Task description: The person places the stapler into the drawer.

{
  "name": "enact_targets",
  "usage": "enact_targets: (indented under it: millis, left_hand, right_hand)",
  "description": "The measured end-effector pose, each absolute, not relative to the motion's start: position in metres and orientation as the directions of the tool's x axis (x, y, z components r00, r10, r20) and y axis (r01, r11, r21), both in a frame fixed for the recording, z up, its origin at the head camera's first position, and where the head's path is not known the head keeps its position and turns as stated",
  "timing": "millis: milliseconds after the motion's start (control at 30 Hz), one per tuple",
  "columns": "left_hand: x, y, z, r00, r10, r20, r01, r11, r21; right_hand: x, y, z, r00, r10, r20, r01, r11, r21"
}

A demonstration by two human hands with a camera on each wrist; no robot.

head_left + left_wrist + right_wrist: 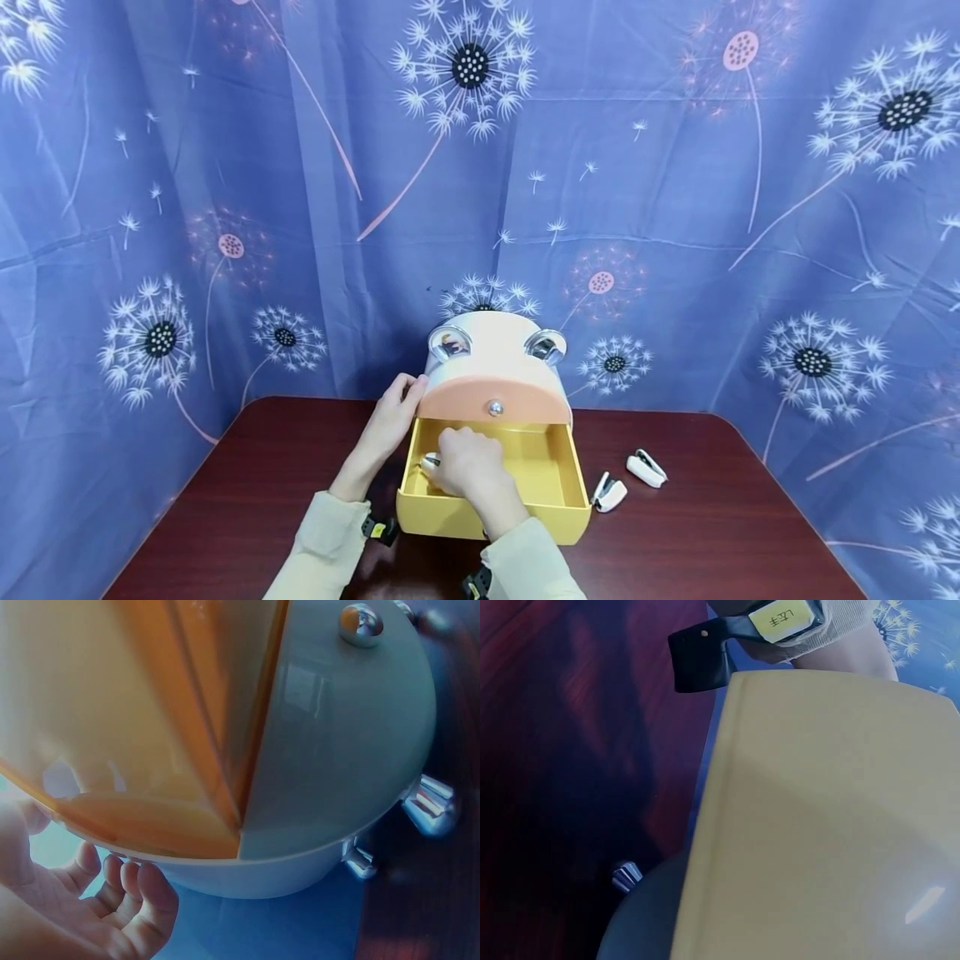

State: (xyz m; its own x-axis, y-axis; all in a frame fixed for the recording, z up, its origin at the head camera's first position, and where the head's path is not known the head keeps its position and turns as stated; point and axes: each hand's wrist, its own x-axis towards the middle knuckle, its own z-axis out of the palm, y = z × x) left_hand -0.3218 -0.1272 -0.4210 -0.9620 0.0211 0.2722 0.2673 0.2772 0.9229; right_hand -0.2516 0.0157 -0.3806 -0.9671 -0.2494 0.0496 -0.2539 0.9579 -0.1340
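My right hand (pixel 471 458) is down in the yellow drawer (pixel 491 518), its fingers curled round a small white stapler (pixel 431 461) near the drawer's left wall. Most of that stapler is hidden behind the hand. The drawer stands pulled out from a white storage box (pixel 491 337) with a peach upper front and a round silver knob (pixel 495 407). Against the box's left side rests my left hand (pixel 390 419). The left wrist view shows that hand (pixel 112 907) with bent fingers right at the box's rim.
Two more small white staplers, a nearer one (pixel 611 496) and a farther one (pixel 647 468), lie right of the drawer on the dark red-brown table (pixel 697 533). Two chrome ornaments jut from the box top. Behind the table hangs a blue dandelion-print curtain (pixel 660 200).
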Motion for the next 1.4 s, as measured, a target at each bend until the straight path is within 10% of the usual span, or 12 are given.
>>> enact_targets:
  millis: [467, 1400]
  left_hand:
    - [-0.325, -0.13, -0.422, -0.959, 0.013, 0.283, 0.274, 0.299, 0.914]
    - [-0.326, -0.128, -0.422, -0.953, 0.023, 0.303, 0.297, 0.281, 0.913]
  right_hand:
    - [-0.251, 0.017, -0.378, -0.959, -0.278, 0.061, -0.284, 0.946, -0.156]
    - [-0.199, 0.163, -0.333, -0.908, -0.237, 0.346, -0.405, 0.709, -0.577]
